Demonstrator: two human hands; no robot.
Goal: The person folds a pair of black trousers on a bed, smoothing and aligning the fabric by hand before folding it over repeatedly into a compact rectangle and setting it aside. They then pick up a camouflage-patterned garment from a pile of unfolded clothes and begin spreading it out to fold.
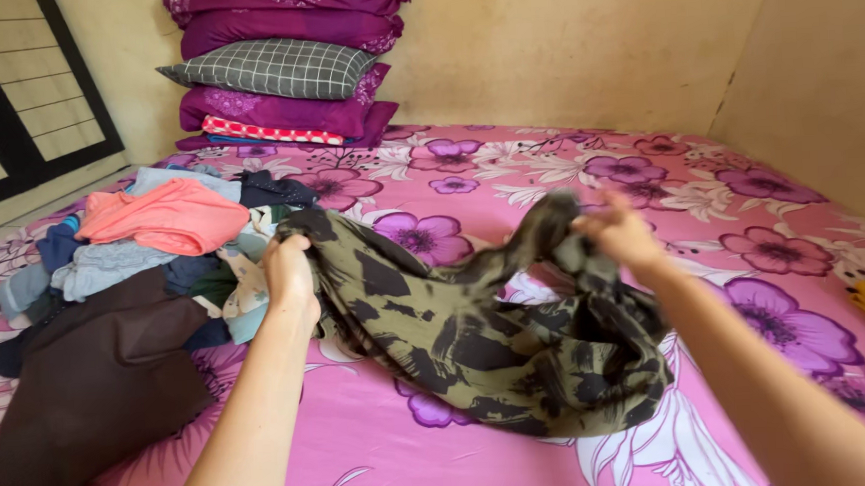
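both hands hold a camo cloth (495, 337) above the bed (565, 169), its lower part bunched on the pink flowered sheet. the left hand (290, 273) has its fingers clenched on the cloth's near-left edge, just beside a clothes pile (133, 275) topped by an orange shirt (164, 216). the right hand (619, 233) pinches the cloth's raised far edge, fingers closed on it. a pillow stack (284, 65) stands against the wall behind the pile.
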